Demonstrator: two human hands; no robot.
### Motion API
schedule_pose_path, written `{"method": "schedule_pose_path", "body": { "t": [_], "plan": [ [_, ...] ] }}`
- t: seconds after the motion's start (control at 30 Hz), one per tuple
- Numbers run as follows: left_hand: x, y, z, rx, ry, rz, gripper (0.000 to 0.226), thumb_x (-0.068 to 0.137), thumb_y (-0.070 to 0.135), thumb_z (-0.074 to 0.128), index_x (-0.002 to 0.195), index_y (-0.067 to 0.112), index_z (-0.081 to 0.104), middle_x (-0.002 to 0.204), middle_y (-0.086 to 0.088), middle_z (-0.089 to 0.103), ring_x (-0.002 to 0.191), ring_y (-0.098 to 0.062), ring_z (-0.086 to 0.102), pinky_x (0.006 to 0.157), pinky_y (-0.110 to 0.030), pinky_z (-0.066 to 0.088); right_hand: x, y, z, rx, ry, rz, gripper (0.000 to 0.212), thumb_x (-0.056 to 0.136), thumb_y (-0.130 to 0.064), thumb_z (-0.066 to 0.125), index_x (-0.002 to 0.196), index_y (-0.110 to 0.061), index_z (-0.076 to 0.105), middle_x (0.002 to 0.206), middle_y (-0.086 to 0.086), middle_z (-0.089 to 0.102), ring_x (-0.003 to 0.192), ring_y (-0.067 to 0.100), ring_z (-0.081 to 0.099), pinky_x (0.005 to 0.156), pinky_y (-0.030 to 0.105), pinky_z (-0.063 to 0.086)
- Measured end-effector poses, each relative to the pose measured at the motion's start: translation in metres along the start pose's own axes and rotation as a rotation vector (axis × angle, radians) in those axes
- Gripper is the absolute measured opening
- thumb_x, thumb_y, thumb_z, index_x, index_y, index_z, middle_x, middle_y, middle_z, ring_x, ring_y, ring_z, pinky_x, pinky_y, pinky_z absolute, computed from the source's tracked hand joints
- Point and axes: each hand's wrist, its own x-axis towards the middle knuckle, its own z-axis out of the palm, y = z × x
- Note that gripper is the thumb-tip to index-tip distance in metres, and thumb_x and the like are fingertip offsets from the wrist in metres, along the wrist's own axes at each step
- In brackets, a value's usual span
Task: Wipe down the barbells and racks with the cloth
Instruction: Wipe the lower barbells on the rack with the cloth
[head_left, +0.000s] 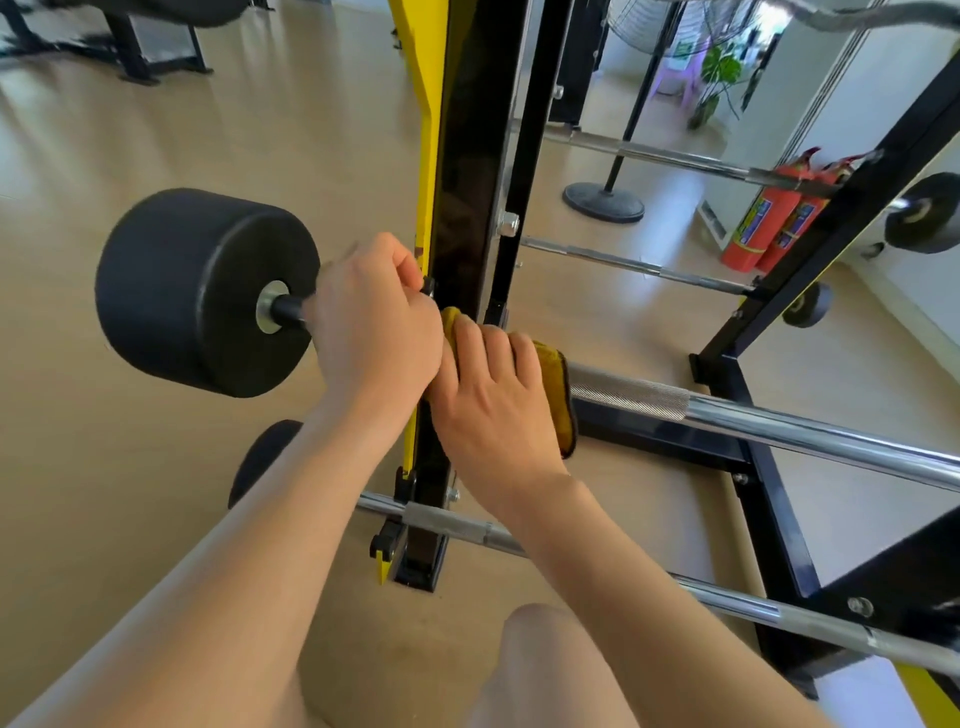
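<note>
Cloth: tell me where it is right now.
Head view, centre: the yellow cloth is draped over the barbell under the right hand, just right of the black rack post; the left hand grips that barbell beside it.

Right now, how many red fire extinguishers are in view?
2. Both stand side by side near the right edge: the left extinguisher and the right extinguisher, which is partly behind the rack post. Others may be hidden.
</note>
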Motion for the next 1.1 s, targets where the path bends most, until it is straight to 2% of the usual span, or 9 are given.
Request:
{"method": "schedule_pose_path", "body": {
  "t": [0.13,0.23,0.37,0.5,0.57,0.7,0.8,0.97,1.1],
  "plan": [
    [-0.006,0.010,0.008,-0.004,0.053,0.111,0.030,0.092,0.009,0.041,0.081,0.020,0.067,0.074,0.006,0.059,0.071,-0.016,0.058,0.081,-0.041,0.052,0.019,0.031,-0.022,-0.059,-0.056,-0.147,0.046,0.101,-0.017,0.026,0.143,-0.008,0.041,0.110,0.007,0.057,0.094,0.025,0.062,0.069,0.036,0.042],
    [-0.012,0.012,0.013,0.014,0.006,0.191,0.036,0.095,0.009,0.041,0.083,0.017,0.074,0.074,0.003,0.066,0.068,-0.017,0.059,0.079,-0.035,0.047,0.026,0.047,-0.021,0.031,-0.085,-0.090,0.029,0.111,-0.034,0.035,0.126,-0.016,0.052,0.079,-0.005,0.049,0.071,0.023,0.063,0.059,0.034,0.038],
    [-0.012,0.005,0.011,0.037,-0.099,0.319,0.031,0.098,0.005,0.048,0.086,0.017,0.074,0.075,0.001,0.068,0.066,-0.017,0.060,0.067,-0.033,0.049,0.006,0.081,-0.025,0.169,-0.113,0.213,0.060,0.107,-0.062,0.022,0.084,-0.021,0.058,0.065,-0.004,0.050,0.053,0.012,0.048,0.049,0.027,0.029],
    [-0.013,0.007,0.014,0.077,-0.243,0.458,0.020,0.096,0.002,0.059,0.099,0.014,0.075,0.088,-0.003,0.073,0.077,-0.016,0.064,0.073,-0.035,0.054,-0.023,0.111,-0.041,0.166,-0.155,0.542,0.056,0.107,-0.053,0.030,0.070,-0.018,0.053,0.065,0.000,0.051,0.055,0.015,0.044,0.051,0.028,0.025],
    [-0.013,0.012,0.017,0.021,-0.260,0.457,0.024,0.095,-0.002,0.059,0.107,0.011,0.075,0.097,-0.004,0.075,0.087,-0.018,0.068,0.079,-0.041,0.060,-0.014,0.094,-0.038,0.123,-0.115,0.555,0.052,0.107,-0.049,0.031,0.071,-0.017,0.050,0.067,0.000,0.050,0.056,0.019,0.045,0.054,0.030,0.026],
    [-0.014,0.025,0.024,-0.136,-0.234,0.408,0.034,0.098,0.010,0.041,0.112,0.011,0.072,0.104,0.001,0.072,0.095,-0.014,0.066,0.082,-0.033,0.059,0.007,0.044,-0.030,0.088,-0.086,0.174,0.014,0.104,-0.029,0.046,0.109,-0.021,0.056,0.075,-0.006,0.044,0.070,0.024,0.049,0.065,0.035,0.032],
    [-0.014,0.027,0.031,-0.155,-0.203,0.411,0.036,0.099,0.013,0.037,0.111,0.012,0.071,0.103,0.002,0.071,0.094,-0.011,0.064,0.081,-0.028,0.057,-0.002,0.068,-0.031,0.096,-0.068,0.047,0.023,0.107,-0.039,0.041,0.103,-0.022,0.055,0.070,-0.012,0.042,0.061,0.021,0.054,0.057,0.030,0.027],
    [-0.017,0.022,0.040,-0.107,-0.228,0.387,0.022,0.102,0.004,0.053,0.113,0.014,0.070,0.104,0.002,0.072,0.095,-0.010,0.066,0.082,-0.032,0.060,-0.055,0.160,-0.044,0.095,-0.232,0.605,0.054,0.106,-0.051,0.028,0.074,-0.015,0.052,0.069,0.004,0.054,0.059,0.021,0.050,0.056,0.031,0.032],
    [-0.018,0.028,0.043,-0.148,-0.222,0.311,0.023,0.105,0.007,0.049,0.112,0.015,0.070,0.097,0.006,0.070,0.090,-0.007,0.067,0.081,-0.029,0.059,-0.017,0.130,-0.036,0.107,-0.356,0.532,0.041,0.106,-0.046,0.028,0.089,-0.021,0.055,0.093,0.006,0.060,0.082,0.029,0.052,0.072,0.038,0.037]
  ]
}}
